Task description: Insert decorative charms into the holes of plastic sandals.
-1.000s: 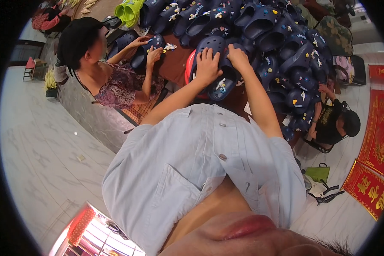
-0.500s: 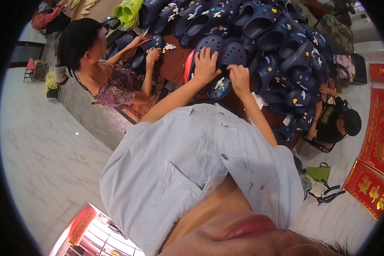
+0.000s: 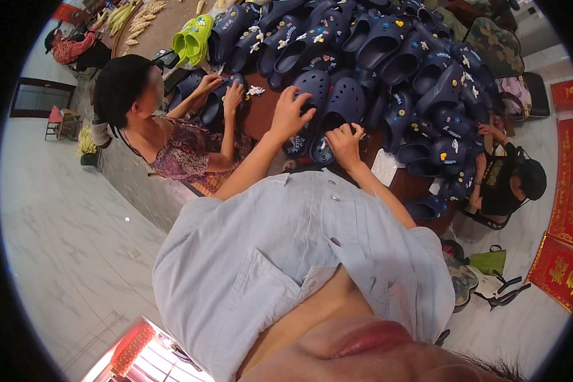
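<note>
Two navy clogs lie side by side at the near edge of a brown table (image 3: 258,114). My left hand (image 3: 291,113) rests with spread fingers on the left navy clog (image 3: 313,84), gripping its side. My right hand (image 3: 345,141) is closed at the heel end of the right navy clog (image 3: 344,105), by small pale charms on its strap. Whether the fingers pinch a charm or only the clog's edge is too small to tell. Both forearms reach out from my light blue shirt.
A big pile of navy clogs (image 3: 401,57) covers the table, with green clogs (image 3: 194,38) at the far left. A co-worker (image 3: 172,140) on my left handles a clog. Another person in black (image 3: 509,184) sits at the right. Red banners (image 3: 563,267) lie on the marble floor.
My right hand has slid down the right clog toward me, from its toe to its heel. My left hand has stayed on the left clog.
</note>
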A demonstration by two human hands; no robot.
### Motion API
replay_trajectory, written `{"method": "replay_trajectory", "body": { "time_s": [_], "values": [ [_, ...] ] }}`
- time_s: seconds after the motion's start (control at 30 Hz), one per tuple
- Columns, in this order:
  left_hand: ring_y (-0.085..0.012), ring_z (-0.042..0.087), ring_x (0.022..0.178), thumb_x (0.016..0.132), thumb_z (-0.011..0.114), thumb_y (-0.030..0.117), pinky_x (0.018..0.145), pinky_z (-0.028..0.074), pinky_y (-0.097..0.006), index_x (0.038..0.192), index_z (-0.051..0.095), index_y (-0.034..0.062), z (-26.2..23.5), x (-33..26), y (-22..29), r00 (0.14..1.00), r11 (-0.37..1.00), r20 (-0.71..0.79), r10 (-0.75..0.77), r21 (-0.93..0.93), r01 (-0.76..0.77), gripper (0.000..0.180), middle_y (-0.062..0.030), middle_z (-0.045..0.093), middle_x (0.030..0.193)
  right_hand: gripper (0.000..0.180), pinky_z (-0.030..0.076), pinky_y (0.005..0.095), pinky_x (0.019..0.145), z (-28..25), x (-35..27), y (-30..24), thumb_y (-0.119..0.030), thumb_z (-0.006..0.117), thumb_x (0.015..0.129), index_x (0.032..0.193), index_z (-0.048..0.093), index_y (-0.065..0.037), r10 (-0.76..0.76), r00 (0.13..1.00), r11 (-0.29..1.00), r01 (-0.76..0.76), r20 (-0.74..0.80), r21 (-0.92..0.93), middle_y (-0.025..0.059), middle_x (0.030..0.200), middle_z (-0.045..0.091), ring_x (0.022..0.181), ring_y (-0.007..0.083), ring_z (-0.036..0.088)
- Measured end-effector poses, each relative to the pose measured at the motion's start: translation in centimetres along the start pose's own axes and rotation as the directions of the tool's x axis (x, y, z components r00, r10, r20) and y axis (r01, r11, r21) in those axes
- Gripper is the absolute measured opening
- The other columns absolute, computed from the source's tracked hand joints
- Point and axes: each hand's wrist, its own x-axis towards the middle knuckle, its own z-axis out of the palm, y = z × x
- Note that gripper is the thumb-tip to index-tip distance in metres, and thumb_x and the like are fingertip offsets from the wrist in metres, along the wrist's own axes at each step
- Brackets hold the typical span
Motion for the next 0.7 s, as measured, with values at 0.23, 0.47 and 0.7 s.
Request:
{"method": "replay_trajectory", "body": {
  "time_s": [0.23, 0.47, 0.7],
  "values": [
    [-0.0369, 0.061, 0.104, 0.079, 0.067, 0.014, 0.09, 0.049, -0.042, 0.11, 0.064, 0.0048, -1.5, -1.8, -2.6, 0.979, 0.978, -0.018, -0.201, -0.057, 0.2, 0.033, -0.0168, 0.063, 0.111, 0.006, 0.029, 0.0527, 0.098, 0.0, 0.1, -0.3, -0.015, 0.065, 0.078, 0.083, 0.064, -0.014, 0.007, 1.0, 1.0, -0.007, 0.005, 0.03, 0.0005, 0.078, 0.055, 0.091, 0.019, 0.055],
    [-0.0363, 0.063, 0.1, 0.08, 0.064, 0.009, 0.087, 0.05, -0.042, 0.106, 0.066, 0.0037, -1.7, -2.1, -2.5, 0.977, 0.974, -0.027, -0.21, -0.089, 0.207, 0.027, -0.0165, 0.065, 0.107, 0.007, 0.029, 0.0525, 0.098, -0.1, 0.1, -0.2, -0.014, 0.065, 0.078, 0.085, 0.064, -0.013, -0.005, 1.0, 1.0, 0.005, -0.02, 0.025, 0.0005, 0.078, 0.055, 0.09, 0.0191, 0.055],
    [-0.0337, 0.065, 0.097, 0.081, 0.063, 0.006, 0.085, 0.051, -0.04, 0.102, 0.068, 0.0034, -1.1, -1.7, -3.8, 0.97, 0.968, -0.07, -0.233, -0.115, 0.224, 0.022, -0.0156, 0.068, 0.102, 0.01, 0.032, 0.049, 0.096, -0.9, 0.5, 0.0, -0.014, 0.068, 0.077, 0.086, 0.065, -0.012, -0.054, 0.992, 0.995, 0.063, -0.112, 0.076, 0.0005, 0.075, 0.055, 0.083, 0.0182, 0.057]
  ]
}}
